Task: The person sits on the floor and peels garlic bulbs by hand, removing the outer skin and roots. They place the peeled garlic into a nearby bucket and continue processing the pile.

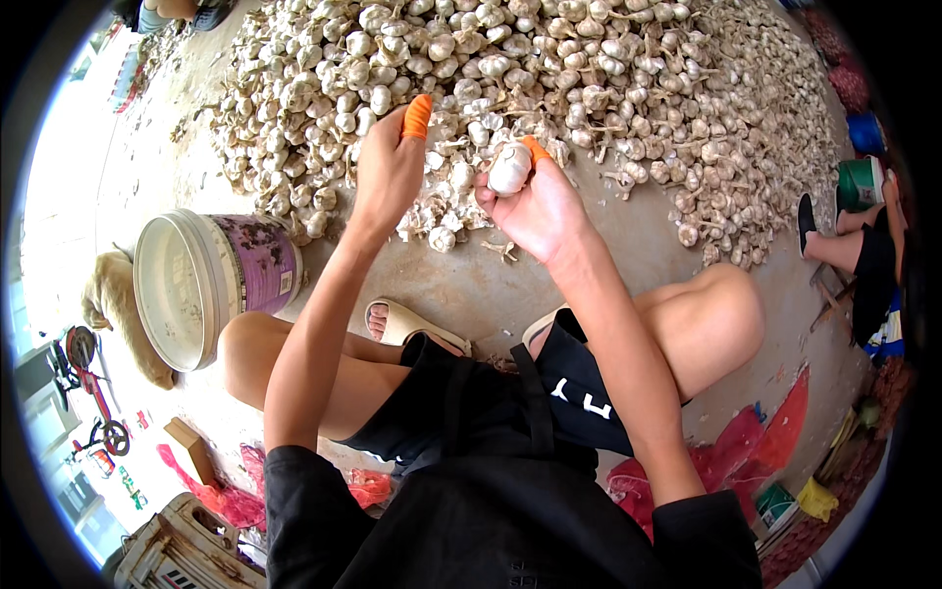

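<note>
In my right hand [541, 210] a white garlic bulb [509, 169] rests against the fingers, and an orange finger cot [536, 149] covers the thumb behind it. My left hand [390, 166] is held up to the left of it, its back towards me. Its thumb, in another orange cot [417, 116], points away from me; the other fingers are mostly hidden. Beyond both hands spreads a wide heap of garlic bulbs [441, 48] with dry stems. Loose papery skins [430, 210] and a few bulbs lie on the concrete floor below my hands.
By my left knee stands a plastic bucket [261, 261] with a purple label; a pale dog [125, 316] lies beyond it. Red mesh bags [725, 456] lie behind me. At right, another person's leg [835, 250] shows near a green bucket [859, 184]. A small bicycle [92, 390] is at left.
</note>
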Tool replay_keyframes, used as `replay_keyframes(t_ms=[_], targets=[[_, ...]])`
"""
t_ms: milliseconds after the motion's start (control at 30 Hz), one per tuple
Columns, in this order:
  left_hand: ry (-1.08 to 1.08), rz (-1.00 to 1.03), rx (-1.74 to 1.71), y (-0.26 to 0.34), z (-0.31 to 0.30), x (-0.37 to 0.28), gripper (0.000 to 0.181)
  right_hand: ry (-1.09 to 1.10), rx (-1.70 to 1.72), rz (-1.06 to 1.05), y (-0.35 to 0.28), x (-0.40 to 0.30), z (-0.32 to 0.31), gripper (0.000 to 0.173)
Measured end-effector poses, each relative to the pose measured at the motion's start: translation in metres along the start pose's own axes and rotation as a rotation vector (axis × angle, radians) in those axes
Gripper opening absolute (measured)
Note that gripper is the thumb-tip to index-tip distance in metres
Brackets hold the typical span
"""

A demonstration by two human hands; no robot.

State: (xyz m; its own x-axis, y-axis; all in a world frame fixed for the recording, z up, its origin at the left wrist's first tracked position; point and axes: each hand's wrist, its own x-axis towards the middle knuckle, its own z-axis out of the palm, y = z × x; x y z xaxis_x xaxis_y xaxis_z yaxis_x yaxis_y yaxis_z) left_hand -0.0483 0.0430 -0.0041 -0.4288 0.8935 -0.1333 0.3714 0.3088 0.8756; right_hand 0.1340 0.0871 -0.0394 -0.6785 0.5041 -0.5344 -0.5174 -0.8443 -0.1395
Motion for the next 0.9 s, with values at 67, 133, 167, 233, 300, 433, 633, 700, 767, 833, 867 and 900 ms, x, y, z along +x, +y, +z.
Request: replay_keyframes(t_ms=[67,133,167,233,300,433,633,700,767,833,867,900], targets=[[0.054,0.263,0.377,-0.001,-0.006,0.001,0.034,0.078,-0.027,-0.032,0.001,-0.004,0.012,0.030],[0.165,0.551,0.643,0.000,-0.004,-0.002,0.039,0.109,-0.066,-0.067,0.001,-0.008,0.019,0.031],[0.102,0.522,0.637,0.000,-0.002,-0.004,0.043,0.096,-0.076,-0.082,0.001,-0.007,0.019,0.032],[-0.034,0.468,0.621,0.013,0.007,-0.014,0.050,0.076,-0.092,-0.118,0.001,-0.006,0.016,0.034],[-0.074,0.519,0.663,0.022,0.013,-0.022,0.055,-0.018,-0.057,-0.110,0.003,-0.004,0.013,0.034],[-0.107,0.543,0.637,0.019,0.021,-0.027,0.051,0.007,-0.043,-0.067,0.010,0.001,0.012,0.031],[-0.210,0.314,0.267,0.019,0.027,-0.025,0.035,-0.545,0.064,0.102,-0.004,0.017,-0.029,0.035],[-0.198,0.028,-0.107,0.018,0.028,-0.024,0.031,-0.371,0.031,0.086,-0.002,0.012,-0.019,0.034],[-0.136,-0.216,-0.458,0.004,0.025,-0.014,0.028,-0.090,-0.056,0.058,0.001,0.003,0.004,0.034],[-0.188,-0.202,-0.287,0.005,0.011,-0.002,0.016,-0.065,-0.020,0.039,-0.002,0.001,0.003,0.036],[-0.164,-0.074,0.044,0.005,0.006,-0.003,0.018,-0.041,-0.012,0.027,-0.002,-0.001,0.003,0.037],[-0.135,0.057,0.375,0.015,0.000,-0.005,0.023,-0.018,-0.003,0.016,-0.001,-0.002,0.005,0.037]])
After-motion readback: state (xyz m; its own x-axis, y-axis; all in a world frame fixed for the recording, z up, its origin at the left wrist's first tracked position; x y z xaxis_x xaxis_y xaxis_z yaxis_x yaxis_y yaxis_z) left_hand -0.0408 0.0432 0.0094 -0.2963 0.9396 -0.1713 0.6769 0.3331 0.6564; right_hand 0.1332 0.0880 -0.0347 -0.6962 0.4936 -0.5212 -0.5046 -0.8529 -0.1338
